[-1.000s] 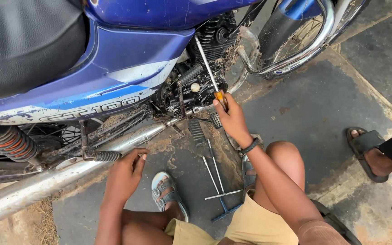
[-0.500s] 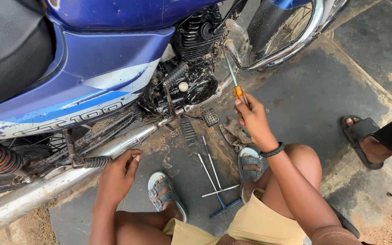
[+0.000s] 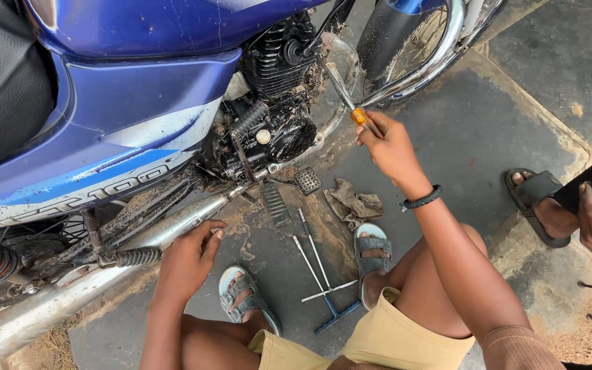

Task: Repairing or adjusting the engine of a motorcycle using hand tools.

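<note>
Right now right hand (image 3: 388,147) grips the screwdriver (image 3: 346,96), tip up by the engine (image 3: 275,103); left hand (image 3: 190,257) rests loosely curled beside the exhaust (image 3: 166,233), holding nothing; I'd brace there, keep the shaft square, push before turning.

Bare-armed person wears mustard shorts (image 3: 385,339), grey strapped sandals (image 3: 371,250) and a black beaded bracelet (image 3: 421,201).
</note>
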